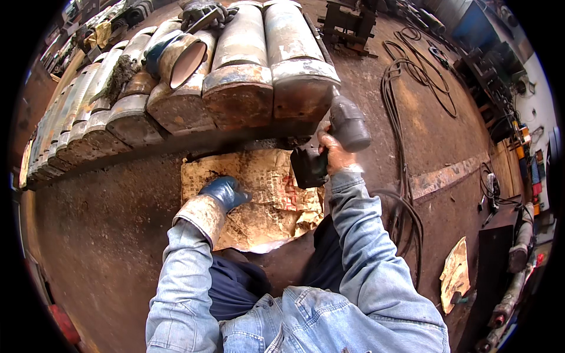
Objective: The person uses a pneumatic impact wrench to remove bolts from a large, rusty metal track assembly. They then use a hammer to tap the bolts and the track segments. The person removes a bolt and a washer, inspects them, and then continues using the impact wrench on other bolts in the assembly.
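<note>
The right hand [338, 154] is grasping a dark grey-and-black, pistol-shaped cordless power tool [349, 125], fingers wrapping round its handle, and the tool's nose is pointing away, up to the edge of a thick, grey-and-rust metal cylinder [294, 38] at the right end of a row; whether the tip is touching, I cannot tell. Across to the left hand [225, 193], which is wearing a blue glove with a stained, pale cuff: its fingers are curling inward over a crumpled, dirt-smudged brown paper sheet [265, 220], and I cannot tell if they are gripping anything. That sheet is lying on the brown, grimy floor [106, 235] between the person and the row. Farther left, more cylinders [132, 115] are lining up side by side. Out right, long black cables [399, 138] are looping over the floor.
</note>
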Action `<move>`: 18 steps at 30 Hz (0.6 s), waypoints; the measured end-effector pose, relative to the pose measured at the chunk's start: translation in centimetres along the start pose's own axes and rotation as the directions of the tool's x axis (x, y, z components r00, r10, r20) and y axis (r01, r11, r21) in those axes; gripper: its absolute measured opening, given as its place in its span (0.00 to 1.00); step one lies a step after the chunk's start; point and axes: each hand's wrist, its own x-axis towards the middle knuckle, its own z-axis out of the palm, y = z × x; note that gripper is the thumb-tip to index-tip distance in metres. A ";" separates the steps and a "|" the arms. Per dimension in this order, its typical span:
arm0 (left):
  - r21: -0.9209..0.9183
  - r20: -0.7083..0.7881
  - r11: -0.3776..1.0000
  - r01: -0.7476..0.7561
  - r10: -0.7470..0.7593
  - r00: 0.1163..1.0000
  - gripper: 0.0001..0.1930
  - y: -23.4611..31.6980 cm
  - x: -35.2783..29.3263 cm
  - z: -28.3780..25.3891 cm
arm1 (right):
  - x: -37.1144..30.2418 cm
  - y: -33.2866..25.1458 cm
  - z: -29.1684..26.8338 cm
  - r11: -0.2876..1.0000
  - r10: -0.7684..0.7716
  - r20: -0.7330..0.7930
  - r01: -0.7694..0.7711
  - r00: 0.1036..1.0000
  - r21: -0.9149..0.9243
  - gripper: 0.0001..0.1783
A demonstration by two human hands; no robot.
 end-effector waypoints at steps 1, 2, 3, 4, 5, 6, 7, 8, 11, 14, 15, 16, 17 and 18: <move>-0.042 0.014 0.999 -0.034 0.035 0.999 0.15 0.1 0.8 0.5 | 0.4 -0.5 -0.7 1.000 0.002 0.000 -0.002 1.000 -0.018 0.16; -0.030 0.041 0.999 -0.043 0.044 0.998 0.15 0.1 1.6 1.0 | 0.6 -1.0 -1.4 0.998 0.040 -0.009 -0.040 0.999 -0.056 0.17; -0.018 0.069 0.998 -0.054 0.055 0.996 0.15 0.3 2.5 1.5 | 0.6 -1.5 -2.2 0.993 0.076 -0.022 -0.078 0.997 -0.093 0.18; 0.005 0.081 0.999 -0.038 0.038 0.996 0.16 0.2 2.3 1.3 | 0.6 -1.9 -2.0 0.986 0.125 -0.014 -0.126 0.992 -0.108 0.18; 0.010 0.110 0.999 -0.039 0.037 0.993 0.17 0.3 2.2 1.2 | 0.8 -1.5 -1.9 0.980 0.100 0.009 -0.097 0.995 -0.173 0.18; 0.015 0.094 0.999 -0.038 0.037 0.995 0.17 0.7 2.2 1.2 | 0.4 -1.3 -1.3 0.967 0.058 -0.025 -0.062 0.998 -0.248 0.17; 0.025 0.079 0.999 -0.046 0.044 0.996 0.17 1.3 2.3 1.3 | 0.5 -0.8 -1.9 0.945 0.052 -0.048 -0.065 0.997 -0.322 0.18; 0.034 0.065 0.998 -0.052 0.050 0.997 0.17 1.8 2.5 1.3 | 1.0 0.2 -2.7 0.917 0.046 -0.070 -0.070 0.997 -0.393 0.20; 0.046 0.069 0.994 -0.102 0.099 0.993 0.18 3.9 2.9 1.4 | 2.4 2.9 -5.0 0.635 -0.294 0.002 0.198 0.956 -0.747 0.25; 0.035 0.069 0.996 -0.087 0.085 0.994 0.18 2.9 2.8 1.7 | 1.4 1.0 -3.4 0.518 -0.246 0.134 0.247 0.960 -0.819 0.30; 0.027 0.081 0.996 -0.082 0.080 0.994 0.18 2.5 2.9 1.9 | 1.2 0.0 -2.9 0.512 -0.181 0.151 0.224 0.972 -0.829 0.31; 0.018 0.092 0.997 -0.076 0.074 0.993 0.18 2.1 3.0 1.9 | 1.3 -0.1 -2.9 0.435 -0.143 0.138 0.187 0.980 -0.881 0.33; 0.012 0.080 0.998 -0.056 0.055 0.995 0.18 1.6 2.8 2.0 | 1.3 -0.1 -2.7 0.353 -0.105 0.122 0.152 0.987 -0.923 0.34; 0.003 0.067 0.999 -0.048 0.047 0.997 0.18 1.6 2.7 1.8 | 0.9 -0.3 -2.5 0.418 -0.142 0.086 0.139 0.986 -0.898 0.35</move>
